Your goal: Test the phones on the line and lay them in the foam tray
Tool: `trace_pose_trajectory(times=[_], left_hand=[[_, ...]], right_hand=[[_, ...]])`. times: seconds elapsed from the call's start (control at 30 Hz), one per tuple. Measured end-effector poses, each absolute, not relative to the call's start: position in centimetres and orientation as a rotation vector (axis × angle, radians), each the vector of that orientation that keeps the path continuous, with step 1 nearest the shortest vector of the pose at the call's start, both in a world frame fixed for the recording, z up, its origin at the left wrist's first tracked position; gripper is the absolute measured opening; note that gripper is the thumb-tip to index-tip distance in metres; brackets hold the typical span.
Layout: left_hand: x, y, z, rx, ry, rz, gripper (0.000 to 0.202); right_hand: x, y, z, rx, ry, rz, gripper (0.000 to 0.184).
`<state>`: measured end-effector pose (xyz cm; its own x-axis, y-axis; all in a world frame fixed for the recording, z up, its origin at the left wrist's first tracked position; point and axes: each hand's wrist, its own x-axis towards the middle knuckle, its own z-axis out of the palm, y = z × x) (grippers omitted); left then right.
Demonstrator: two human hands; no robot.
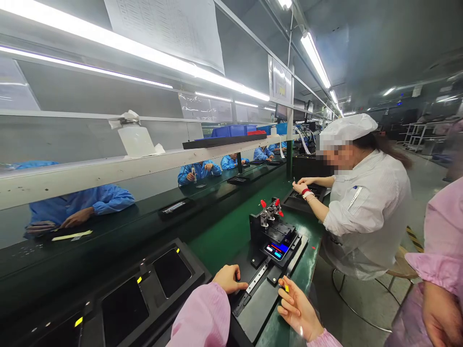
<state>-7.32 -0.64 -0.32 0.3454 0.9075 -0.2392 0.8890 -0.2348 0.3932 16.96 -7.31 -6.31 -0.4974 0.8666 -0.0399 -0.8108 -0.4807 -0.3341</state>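
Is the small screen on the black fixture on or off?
On: the small screen on the black fixture shows bright blue and red patches.

My pink sleeve [202, 315], black test jig [261, 227], red clamp handles [269, 205], green bench mat [224, 246], co-worker's plain white smock [365, 212].

The left hand [227, 279] rests on a black slide fixture [255, 308] on the green bench [224, 250]; the right fingers [289, 301] sit just below a small yellow-tipped item [286, 288], and a lit-screen device [275, 250] lies ahead of them.
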Motion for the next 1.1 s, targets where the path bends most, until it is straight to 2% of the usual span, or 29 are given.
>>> trace_pose_trajectory(times=[0.27,0.5,0.67,0.83,1.1], left_hand=[[-7.5,-0.5,-0.8,2.164,1.571,0.058,0.037],[-7.6,-0.4,-0.8,2.159,1.572,0.085,0.038],[-7.4,-0.7,-0.5,2.14,1.569,0.117,0.036],[-7.4,-0.9,-0.3,2.112,1.584,0.144,0.038],[-7.5,-0.9,-0.2,2.102,1.591,0.129,0.038]], right_hand=[[17.5,-6.7,-6.1,-0.309,-0.385,2.072,0.024],[24.0,-1.4,0.5,-0.372,-0.5,1.904,0.021],[26.7,7.2,5.6,-0.586,-0.576,1.848,0.029],[26.3,13.0,7.0,-0.914,-0.637,1.861,0.028],[26.2,14.4,9.1,-1.177,-0.783,1.894,0.029]])
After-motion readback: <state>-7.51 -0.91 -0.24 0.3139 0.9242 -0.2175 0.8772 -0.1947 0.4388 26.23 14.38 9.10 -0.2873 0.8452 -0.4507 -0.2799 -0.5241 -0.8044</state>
